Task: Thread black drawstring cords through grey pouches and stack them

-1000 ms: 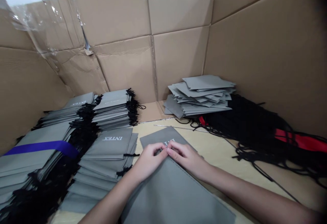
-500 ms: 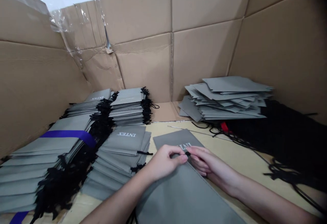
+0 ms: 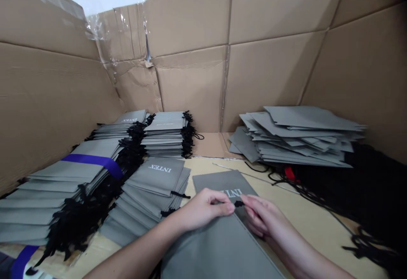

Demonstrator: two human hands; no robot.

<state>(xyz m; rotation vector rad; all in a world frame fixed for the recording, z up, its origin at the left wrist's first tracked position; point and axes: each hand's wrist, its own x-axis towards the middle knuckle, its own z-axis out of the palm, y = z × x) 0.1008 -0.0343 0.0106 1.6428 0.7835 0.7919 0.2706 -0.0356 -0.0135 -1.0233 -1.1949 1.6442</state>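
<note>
Both hands meet over a grey pouch (image 3: 219, 245) at the front middle, where a short black cord (image 3: 238, 204) shows between them. My left hand (image 3: 211, 207) has thumb and fingers pinched at the cord's left end. At its right end, my right hand (image 3: 257, 213) pinches the cord between thumb and forefinger. Beneath and beyond the hands lies another grey piece (image 3: 219, 180) with white INTEX lettering, partly covered by the fingers.
To the left are fanned grey pouches (image 3: 159, 175), a stack bound with a purple band (image 3: 92, 159) and a taller stack (image 3: 163, 132). Loose grey pieces (image 3: 305, 132) lie at the back right, beside black cords (image 3: 359, 185). Cardboard walls (image 3: 190, 75) stand around.
The whole view has shifted and tilted slightly. My right hand has drawn a little away from my left, and more of the black cord shows between them.
</note>
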